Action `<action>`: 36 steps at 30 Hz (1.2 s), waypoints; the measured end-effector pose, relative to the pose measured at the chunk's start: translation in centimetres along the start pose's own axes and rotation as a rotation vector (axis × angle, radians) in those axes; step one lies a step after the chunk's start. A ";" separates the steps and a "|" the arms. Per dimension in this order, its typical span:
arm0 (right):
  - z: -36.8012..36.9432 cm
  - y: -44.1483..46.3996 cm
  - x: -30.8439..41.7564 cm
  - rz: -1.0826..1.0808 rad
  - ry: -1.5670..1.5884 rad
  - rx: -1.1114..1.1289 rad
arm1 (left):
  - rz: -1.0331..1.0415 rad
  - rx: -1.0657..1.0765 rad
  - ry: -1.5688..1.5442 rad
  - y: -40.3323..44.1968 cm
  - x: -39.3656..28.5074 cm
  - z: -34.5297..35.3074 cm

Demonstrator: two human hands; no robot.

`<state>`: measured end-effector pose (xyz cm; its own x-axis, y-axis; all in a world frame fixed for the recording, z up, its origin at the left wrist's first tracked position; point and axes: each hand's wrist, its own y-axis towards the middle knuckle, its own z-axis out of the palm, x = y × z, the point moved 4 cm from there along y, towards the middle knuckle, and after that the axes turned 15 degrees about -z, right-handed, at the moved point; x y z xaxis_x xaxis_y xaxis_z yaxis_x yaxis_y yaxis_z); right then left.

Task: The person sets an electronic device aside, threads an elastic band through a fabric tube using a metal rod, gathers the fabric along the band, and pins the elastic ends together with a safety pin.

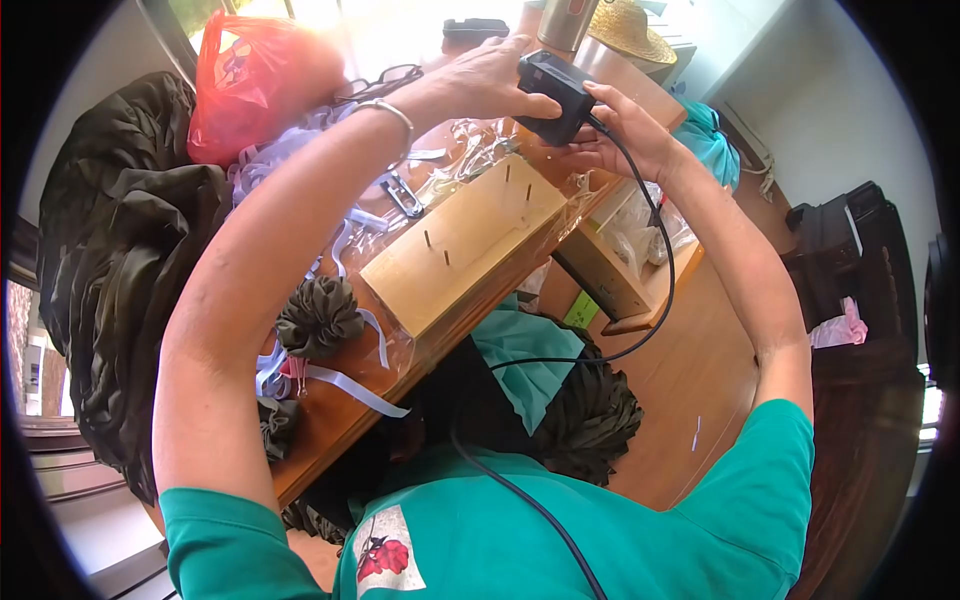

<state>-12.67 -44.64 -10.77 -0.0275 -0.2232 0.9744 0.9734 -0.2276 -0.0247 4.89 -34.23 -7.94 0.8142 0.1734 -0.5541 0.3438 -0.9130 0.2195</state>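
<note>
A small black box-shaped device (556,97) is held up over the far end of the table, between my two hands. My left hand (490,85) grips it from the left, thumb across its front. On the other side my right hand (632,135) supports it, a fingertip at its upper edge and the other fingers under it. A black cable (668,262) runs from the device's lower right, loops down and passes over my shirt. Below lies a wooden block (465,245) with several upright pegs, resting on the plastic-covered table.
Left of the block are a dark fabric rosette (320,317), pale ribbons (355,390) and small scissors-like clippers (402,196). A red plastic bag (255,90) and dark cloth (120,270) stand behind. A metal flask (566,22) and straw hat (630,30) are at the back. An open drawer (655,290) juts out.
</note>
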 end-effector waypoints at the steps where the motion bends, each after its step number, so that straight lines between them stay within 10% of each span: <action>1: 0.0 0.1 -0.1 0.001 0.016 0.008 | 0.005 -0.015 -0.002 0.1 -0.2 0.3; 15: -0.4 0.7 -1.2 -0.029 0.058 -0.098 | 0.017 -0.005 0.007 0.3 -2.4 2.0; 36: -2.5 -3.0 0.1 -0.099 -0.775 -0.240 | -0.120 0.145 0.345 6.5 -2.3 5.6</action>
<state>-16.13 -46.36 -11.11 0.1399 0.5071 0.8505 0.8970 -0.4287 0.1080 2.64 -42.61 -9.72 0.8903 0.3733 -0.2607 0.3965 -0.9171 0.0407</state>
